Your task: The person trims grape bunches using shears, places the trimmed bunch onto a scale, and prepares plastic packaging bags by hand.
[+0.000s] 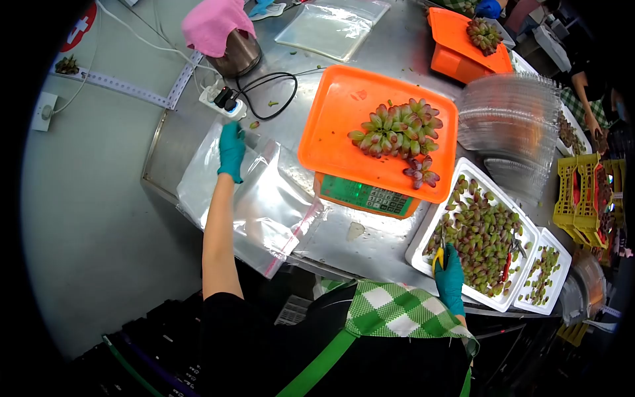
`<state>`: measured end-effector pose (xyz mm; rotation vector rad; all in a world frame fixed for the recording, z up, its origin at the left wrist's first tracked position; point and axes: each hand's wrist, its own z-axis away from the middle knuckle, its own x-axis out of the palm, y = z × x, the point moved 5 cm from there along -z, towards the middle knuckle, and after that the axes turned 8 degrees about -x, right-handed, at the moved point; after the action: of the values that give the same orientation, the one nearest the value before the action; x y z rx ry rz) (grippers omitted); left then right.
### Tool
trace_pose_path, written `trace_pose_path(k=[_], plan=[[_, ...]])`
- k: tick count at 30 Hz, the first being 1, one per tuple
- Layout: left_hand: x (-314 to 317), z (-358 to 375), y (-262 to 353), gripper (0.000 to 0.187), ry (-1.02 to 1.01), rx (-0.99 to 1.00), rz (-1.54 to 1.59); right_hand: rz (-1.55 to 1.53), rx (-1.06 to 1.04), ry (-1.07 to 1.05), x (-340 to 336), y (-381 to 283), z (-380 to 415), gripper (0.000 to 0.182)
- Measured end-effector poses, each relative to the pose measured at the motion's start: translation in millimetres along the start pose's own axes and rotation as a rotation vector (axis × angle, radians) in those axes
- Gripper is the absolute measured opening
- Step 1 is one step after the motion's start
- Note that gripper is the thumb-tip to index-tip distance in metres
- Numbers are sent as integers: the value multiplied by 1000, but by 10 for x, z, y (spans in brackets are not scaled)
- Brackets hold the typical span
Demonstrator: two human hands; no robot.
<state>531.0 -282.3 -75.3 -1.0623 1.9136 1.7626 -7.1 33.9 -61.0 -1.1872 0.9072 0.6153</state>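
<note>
My left hand point(231, 151), in a teal glove, reaches onto the clear plastic bags point(259, 205) at the left of the metal table; its fingertips are too small to make out. My right hand point(450, 280), gloved the same way, is closed around the yellow handle of scissors point(438, 259) at the near left edge of a white tray point(422, 250) of loose succulent leaves. Between the hands, an orange tray point(331, 142) rests on a scale point(363, 194) with a lit green display. Green and reddish succulents point(397, 128) lie on that tray.
A power strip point(223, 104) with a black cable sits beyond the bags, near a metal pot point(237, 55) under a pink cloth. Stacked clear plastic trays point(509, 112) stand right of the scale. At the far right are another person's arm point(585, 99) and yellow crates point(579, 202).
</note>
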Motion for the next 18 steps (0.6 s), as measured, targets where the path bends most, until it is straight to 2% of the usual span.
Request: trace_pose_path(k=[3,4,8,11,12,13,15,18], plan=[[219,-5,157,29,13,244,-68,69,-18,-25,-2,-7,-13,51],[280,-66,66,28,15,120,-6,52,-1,-36,-28,-44,-47,51],[423,-250,-104,13,-20,56,-245,1,17,-24,-43,-81,-16,51],[387,-364,-41,12,-41,146,-219,-16,43,-38,-20,-43,-19,50],[362,-412,55,12,28,256,-153,-1,45,-55,-33,-61,-24,50],[322,-420,312,14,91,314,-186,12,49,-59,-28,-59,-31,51],[364,-472,682,11,82,469,-36,40,57,-75,-24,-44,-31,51],[763,-673,507,7,-100,459,-96,47,80,-77,-45,-75,-24,51]])
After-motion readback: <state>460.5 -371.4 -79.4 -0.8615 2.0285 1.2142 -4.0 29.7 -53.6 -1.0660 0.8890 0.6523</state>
